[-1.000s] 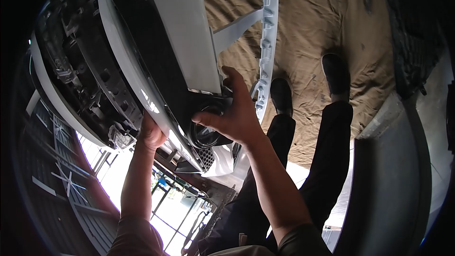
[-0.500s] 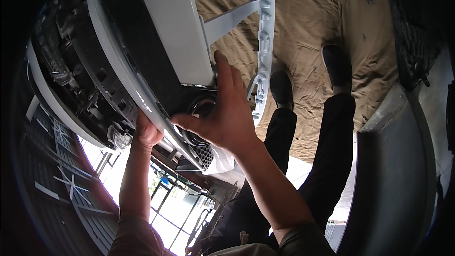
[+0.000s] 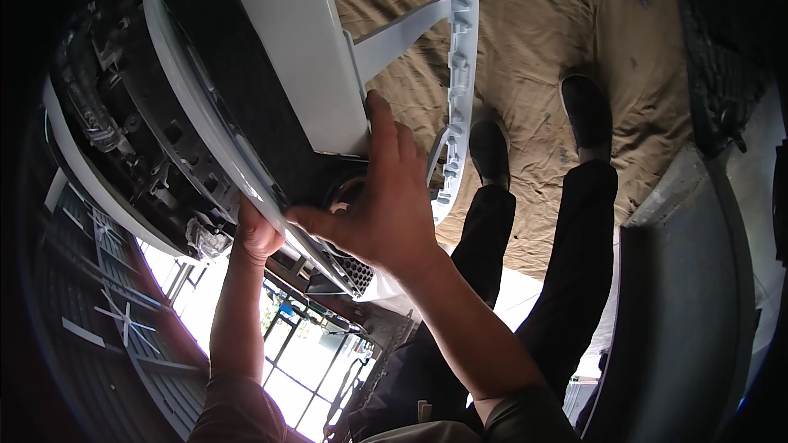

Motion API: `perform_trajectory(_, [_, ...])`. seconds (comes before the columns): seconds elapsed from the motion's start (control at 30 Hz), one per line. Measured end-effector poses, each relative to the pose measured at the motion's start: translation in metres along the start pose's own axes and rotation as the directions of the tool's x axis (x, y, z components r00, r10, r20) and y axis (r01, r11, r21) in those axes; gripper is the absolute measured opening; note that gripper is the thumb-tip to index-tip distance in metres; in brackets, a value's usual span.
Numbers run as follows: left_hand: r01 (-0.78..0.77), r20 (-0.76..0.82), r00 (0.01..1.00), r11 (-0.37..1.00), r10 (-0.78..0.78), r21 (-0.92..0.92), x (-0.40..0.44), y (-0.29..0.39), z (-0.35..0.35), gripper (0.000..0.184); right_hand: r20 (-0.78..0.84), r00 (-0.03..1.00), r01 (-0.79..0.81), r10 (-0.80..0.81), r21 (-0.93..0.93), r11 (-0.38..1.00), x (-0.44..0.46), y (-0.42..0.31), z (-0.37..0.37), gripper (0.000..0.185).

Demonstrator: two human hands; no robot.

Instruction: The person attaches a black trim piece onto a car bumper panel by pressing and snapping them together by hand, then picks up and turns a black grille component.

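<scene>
A light grey car bumper (image 3: 308, 66) with a black inner panel slants across the left half of the view. My left hand (image 3: 259, 231) is wrapped round the bumper's edge from below, its fingertips hidden behind it. Over the round lamp opening near the bumper's lower end lies my right hand (image 3: 390, 205), fingers stretched along the bumper and thumb spread out to its rim. A black honeycomb grille (image 3: 355, 271) shows just beneath that hand. Right of it runs a clipped trim strip (image 3: 461, 57), joined to the bumper by a strut.
The exposed front of a car (image 3: 123, 107), with dark parts and brackets, is on the left. A wrinkled brown cloth (image 3: 533, 25) covers the floor under my shoes (image 3: 587, 111). At right stand a grey panel (image 3: 685, 303) and dark parts (image 3: 722, 74).
The bumper has shifted slightly to the left. My right hand has moved a little left with it and covers more of the round lamp; my left hand has barely moved.
</scene>
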State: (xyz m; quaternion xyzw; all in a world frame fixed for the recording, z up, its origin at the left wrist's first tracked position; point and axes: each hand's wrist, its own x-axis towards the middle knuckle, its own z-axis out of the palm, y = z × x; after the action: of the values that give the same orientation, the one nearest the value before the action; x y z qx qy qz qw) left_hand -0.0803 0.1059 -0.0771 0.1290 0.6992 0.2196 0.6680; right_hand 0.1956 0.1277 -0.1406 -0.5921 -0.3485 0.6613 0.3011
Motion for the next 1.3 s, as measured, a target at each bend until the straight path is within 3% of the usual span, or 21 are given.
perform_trajectory(0.2, [0.046, 0.065, 0.996, 0.991, -0.055, 0.123, 0.005, -0.001, -0.013, 0.085, 0.048, 0.997, -0.057, 0.062, -0.102, 0.993, 0.003, 0.0, 0.003, 0.142])
perform_trajectory(0.23, [-0.017, -0.037, 0.999, 0.977, 0.026, 0.214, 0.001, 0.0, -0.001, 0.083, 0.068, 0.995, -0.068, 0.076, -0.115, 0.991, 0.007, -0.003, 0.003, 0.144])
perform_trajectory(0.4, [0.023, -0.03, 0.999, 0.998, -0.022, 0.054, 0.0, 0.023, 0.035, 0.091, 0.102, 0.994, -0.026, 0.039, -0.129, 0.991, 0.013, -0.008, -0.001, 0.141])
perform_trajectory(0.6, [0.022, -0.017, 1.0, 0.984, -0.019, 0.177, 0.001, 0.021, 0.021, 0.101, 0.059, 0.998, -0.001, 0.005, -0.061, 0.998, 0.026, -0.018, -0.003, 0.13])
perform_trajectory(0.67, [0.089, -0.013, 0.996, 0.985, -0.088, 0.149, 0.002, 0.02, 0.014, 0.095, 0.094, 0.994, -0.045, 0.048, -0.029, 0.999, 0.034, -0.026, -0.007, 0.127])
perform_trajectory(0.77, [0.1, 0.05, 0.993, 0.986, -0.108, 0.137, 0.005, 0.015, 0.002, 0.082, 0.024, 0.995, -0.097, 0.096, 0.073, 0.993, 0.035, -0.034, -0.001, 0.124])
perform_trajectory(0.87, [0.152, 0.129, 0.976, 0.974, -0.175, 0.17, 0.008, 0.027, 0.015, 0.074, 0.001, 0.992, -0.127, 0.128, 0.034, 0.991, 0.037, -0.034, 0.0, 0.13])
perform_trajectory(0.97, [0.135, 0.046, 0.988, 0.972, -0.147, 0.191, 0.01, 0.037, 0.044, 0.075, -0.02, 0.986, -0.165, 0.165, 0.014, 0.986, 0.04, -0.038, 0.002, 0.136])
perform_trajectory(1.07, [0.133, -0.017, 0.991, 0.98, -0.132, 0.148, 0.01, 0.026, 0.031, 0.077, -0.057, 0.981, -0.187, 0.184, -0.058, 0.981, 0.041, -0.042, 0.004, 0.142])
perform_trajectory(1.13, [0.144, -0.08, 0.988, 0.981, -0.134, 0.131, 0.009, 0.016, 0.009, 0.076, -0.088, 0.982, -0.158, 0.17, 0.125, 0.98, 0.047, -0.047, -0.003, 0.142])
perform_trajectory(1.3, [0.116, -0.111, 0.988, 0.987, -0.104, 0.112, 0.01, 0.017, 0.02, 0.064, -0.096, 0.995, -0.02, 0.029, 0.095, 0.995, 0.055, -0.044, -0.011, 0.142])
